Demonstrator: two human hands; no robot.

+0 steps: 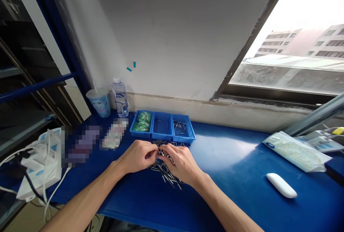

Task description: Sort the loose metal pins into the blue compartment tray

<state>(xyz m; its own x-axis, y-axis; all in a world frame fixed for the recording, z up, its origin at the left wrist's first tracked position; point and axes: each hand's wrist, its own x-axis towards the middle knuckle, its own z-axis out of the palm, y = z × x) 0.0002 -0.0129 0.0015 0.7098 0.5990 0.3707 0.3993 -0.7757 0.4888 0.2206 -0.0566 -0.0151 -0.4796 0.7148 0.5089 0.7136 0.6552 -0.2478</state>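
A loose pile of thin, dark and silvery metal pins lies on the blue table, just in front of the blue bins. Over its upper part, my left hand has thumb and fingers closed in a pinch. My right hand meets it from the other side, its fingers curled down and drawn together among the pins. The fingertips of both hands almost touch. Whatever each one grips is too small and too covered to make out.
Behind the pile stand three joined blue bins: green packets at left, few pins in the middle, more at right. A water bottle and tub stand back left. A power strip, white mouse-shaped object and plastic packet flank the table.
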